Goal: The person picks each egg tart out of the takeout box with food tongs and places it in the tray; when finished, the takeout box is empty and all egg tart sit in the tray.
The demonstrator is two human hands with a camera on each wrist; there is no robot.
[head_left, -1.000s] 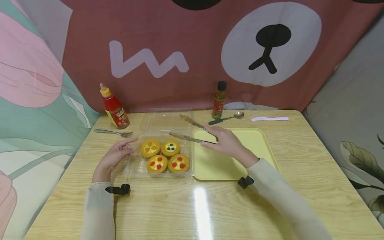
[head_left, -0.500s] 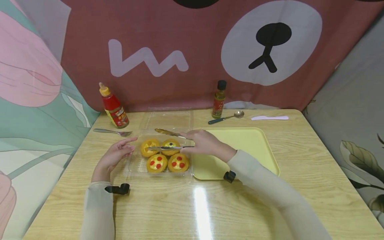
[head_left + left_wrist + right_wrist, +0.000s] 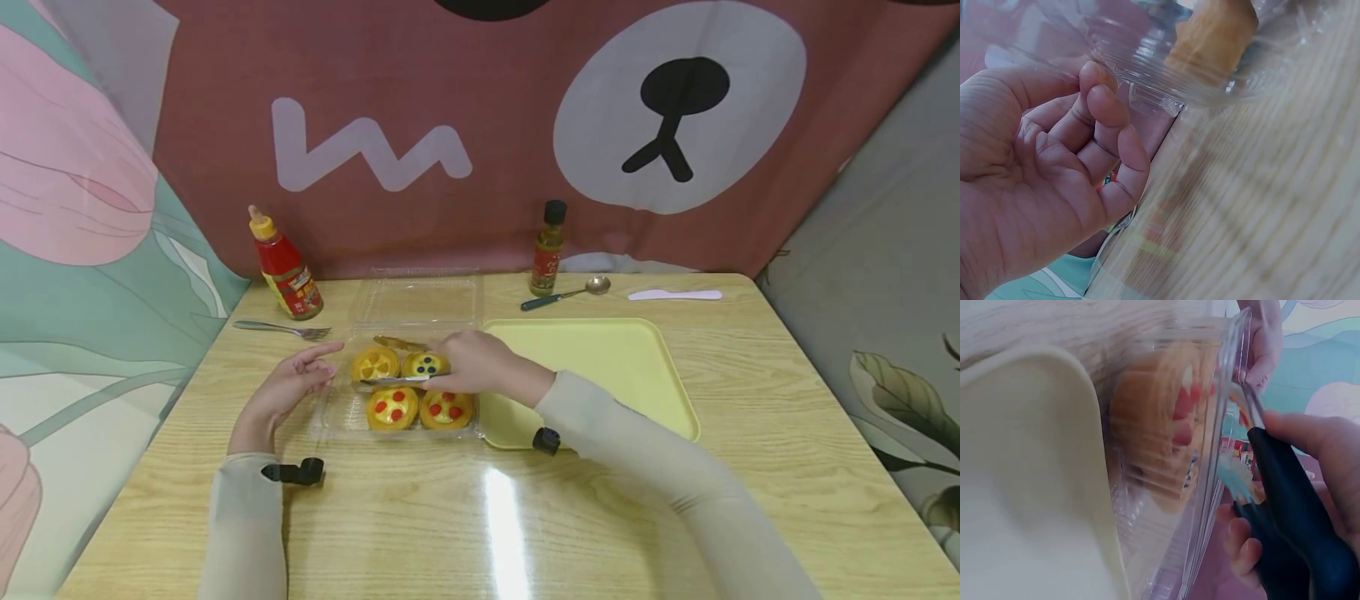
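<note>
My right hand grips a pair of tongs by its dark handles. The tong arms are spread, one behind and one in front of the back row of egg tarts in a clear plastic box. Blue dots top the back right tart; red dots top the two front tarts. Whether the tongs touch a tart cannot be told. My left hand is at the box's left rim, its index finger stretched out in the head view. The other fingers curl loosely in the left wrist view.
A yellow tray lies right of the box, whose lid lies back behind it. A fork and a red sauce bottle are at left. Behind the tray are a small bottle, a spoon and a pink knife.
My right hand has moved left from above the tray with the tongs and lowered them into the box over the back tarts. My left hand has stayed in place.
</note>
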